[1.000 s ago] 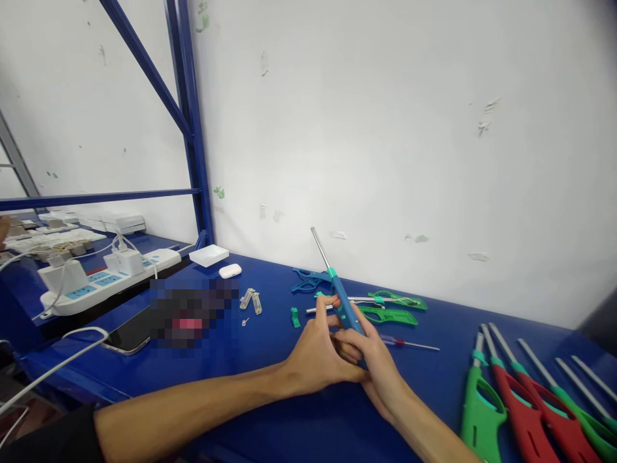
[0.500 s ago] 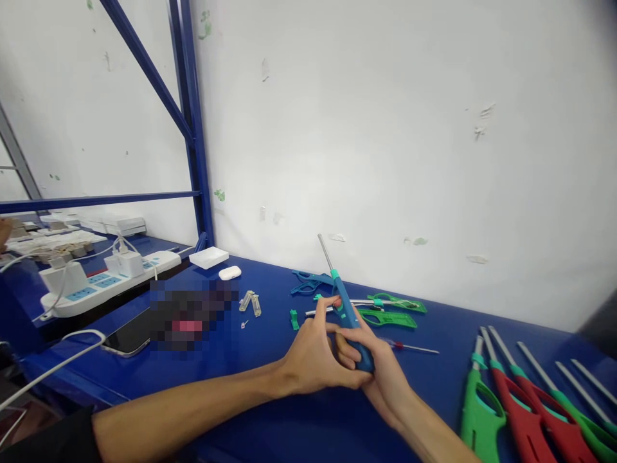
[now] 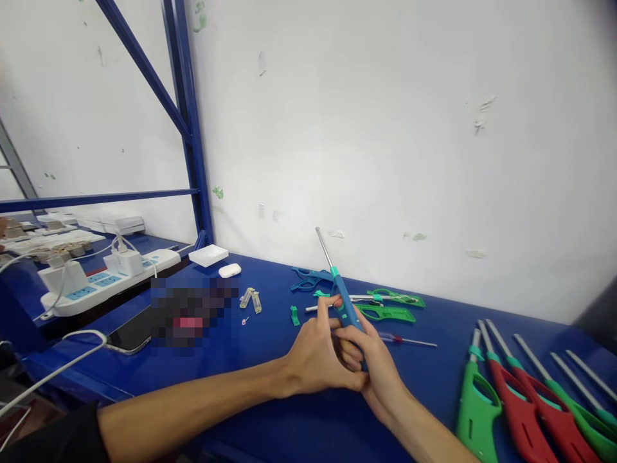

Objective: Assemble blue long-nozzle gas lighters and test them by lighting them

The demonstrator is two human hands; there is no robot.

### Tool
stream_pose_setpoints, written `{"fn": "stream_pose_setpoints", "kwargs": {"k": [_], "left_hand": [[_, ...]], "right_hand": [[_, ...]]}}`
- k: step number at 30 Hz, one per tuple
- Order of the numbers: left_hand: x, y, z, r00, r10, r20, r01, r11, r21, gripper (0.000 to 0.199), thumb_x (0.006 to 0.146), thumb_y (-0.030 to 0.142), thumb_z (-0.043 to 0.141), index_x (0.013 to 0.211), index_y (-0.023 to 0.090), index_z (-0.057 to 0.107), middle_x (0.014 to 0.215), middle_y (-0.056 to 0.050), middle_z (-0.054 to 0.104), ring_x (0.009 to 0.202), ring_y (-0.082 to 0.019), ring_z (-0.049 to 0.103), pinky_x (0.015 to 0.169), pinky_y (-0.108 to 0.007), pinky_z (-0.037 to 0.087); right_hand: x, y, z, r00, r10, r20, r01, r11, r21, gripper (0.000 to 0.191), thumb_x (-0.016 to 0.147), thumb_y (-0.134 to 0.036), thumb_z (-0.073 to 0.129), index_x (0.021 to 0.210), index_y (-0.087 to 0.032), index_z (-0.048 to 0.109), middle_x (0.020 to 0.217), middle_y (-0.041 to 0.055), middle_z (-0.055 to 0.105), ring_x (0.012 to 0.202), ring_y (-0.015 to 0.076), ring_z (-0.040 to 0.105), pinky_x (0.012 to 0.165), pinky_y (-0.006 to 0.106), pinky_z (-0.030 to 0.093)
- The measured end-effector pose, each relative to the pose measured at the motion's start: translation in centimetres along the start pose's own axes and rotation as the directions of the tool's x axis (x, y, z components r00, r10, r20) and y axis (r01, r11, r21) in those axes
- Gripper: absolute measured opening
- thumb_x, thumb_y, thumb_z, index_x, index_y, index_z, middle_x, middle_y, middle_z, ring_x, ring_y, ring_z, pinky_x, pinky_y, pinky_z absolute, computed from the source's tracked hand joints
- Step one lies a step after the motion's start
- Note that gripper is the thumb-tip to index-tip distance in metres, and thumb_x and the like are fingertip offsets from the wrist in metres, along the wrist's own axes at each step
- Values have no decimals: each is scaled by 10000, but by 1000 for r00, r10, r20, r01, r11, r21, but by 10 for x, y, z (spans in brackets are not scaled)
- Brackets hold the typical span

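A blue long-necked lighter with a metal tube and a turquoise collar points up and to the left. My right hand is wrapped round its handle. My left hand closes on the same lighter from the left, fingertips at its upper body and thumb near its lower end. Behind the hands lie blue shell halves, green shell halves and metal tubes. A small turquoise piece rests left of them. A thin screwdriver lies to the right of my right hand.
Green and red lighters line the right front. Two clear small parts, a white case, a white box, a phone and a power strip are on the left. A blue frame post stands behind.
The handle's lower end is now more covered by my right hand, whose fingers have shifted a little. Both hands still hold the lighter. The view has moved slightly.
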State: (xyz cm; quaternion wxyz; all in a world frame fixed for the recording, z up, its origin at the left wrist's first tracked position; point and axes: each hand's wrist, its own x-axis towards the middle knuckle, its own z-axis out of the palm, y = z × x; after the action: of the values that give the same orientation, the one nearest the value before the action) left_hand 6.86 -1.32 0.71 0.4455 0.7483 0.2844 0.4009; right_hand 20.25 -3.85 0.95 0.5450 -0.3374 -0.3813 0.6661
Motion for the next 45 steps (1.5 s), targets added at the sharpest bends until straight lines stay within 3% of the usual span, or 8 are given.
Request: {"fn": "stream_pose_setpoints", "kwargs": {"k": [8, 14, 21, 27, 33, 40, 45], "left_hand": [[-1, 0, 0, 1000, 1, -1, -1, 998, 55, 1019, 543, 209, 883, 1340, 232, 249, 860, 22, 713, 760, -238, 733, 674, -302, 560], [-1, -1, 2, 1000, 3, 9, -4, 999, 39, 997, 536, 177, 857, 1321, 240, 245, 878, 34, 709, 737, -209, 727, 663, -282, 561], [-2, -3, 2, 1000, 20, 7, -20, 1000, -17, 966, 543, 149, 850, 1290, 247, 246, 913, 30, 713, 653, -153, 702, 601, -241, 553], [2, -6, 2, 1000, -7, 24, 9, 998, -59, 952, 568, 127, 856, 1299, 250, 260, 881, 48, 688, 617, -120, 675, 593, -225, 554], [4, -2, 1, 998, -53, 26, 55, 996, -73, 949, 644, 192, 863, 1380, 253, 267, 920, 16, 682, 633, -127, 680, 579, -232, 553], [3, 5, -2, 996, -82, 24, 82, 997, -7, 1105, 673, 272, 899, 1520, 240, 190, 820, 40, 689, 598, -136, 665, 519, -207, 488], [5, 3, -7, 998, -57, 35, 54, 996, 74, 1058, 716, 340, 882, 1545, 272, 228, 1057, -17, 702, 532, -72, 585, 494, -201, 425]], "right_hand": [[5, 7, -9, 999, 15, 31, -14, 999, -32, 229, 1000, -334, 636, 1138, -152, 626, 825, -31, 618, 527, 51, 515, 441, 172, 436], [8, 17, -10, 1000, -11, -8, 11, 1000, -12, 244, 998, -343, 636, 1153, -155, 625, 873, -14, 636, 575, 66, 555, 477, 189, 473], [8, 13, -6, 1000, 11, 6, -11, 1000, -18, 318, 995, -356, 638, 1251, -170, 602, 1011, 30, 666, 704, 110, 635, 573, 245, 551], [12, 14, -5, 1000, -13, 10, 12, 1000, 9, 291, 995, -362, 637, 1206, -163, 617, 992, 26, 666, 700, 109, 632, 578, 247, 549], [13, 3, -9, 1000, 14, 17, -14, 1000, 3, 284, 994, -355, 639, 1202, -163, 618, 982, 22, 663, 689, 105, 625, 569, 241, 543], [11, -12, -6, 1000, 27, 9, -27, 999, -46, 314, 989, -363, 643, 1233, -168, 612, 1060, 45, 670, 779, 136, 658, 644, 288, 577], [7, -24, -4, 997, -32, -64, 27, 997, -68, 361, 997, -448, 614, 1224, -168, 617, 1080, 56, 675, 820, 156, 669, 693, 326, 586]]}}
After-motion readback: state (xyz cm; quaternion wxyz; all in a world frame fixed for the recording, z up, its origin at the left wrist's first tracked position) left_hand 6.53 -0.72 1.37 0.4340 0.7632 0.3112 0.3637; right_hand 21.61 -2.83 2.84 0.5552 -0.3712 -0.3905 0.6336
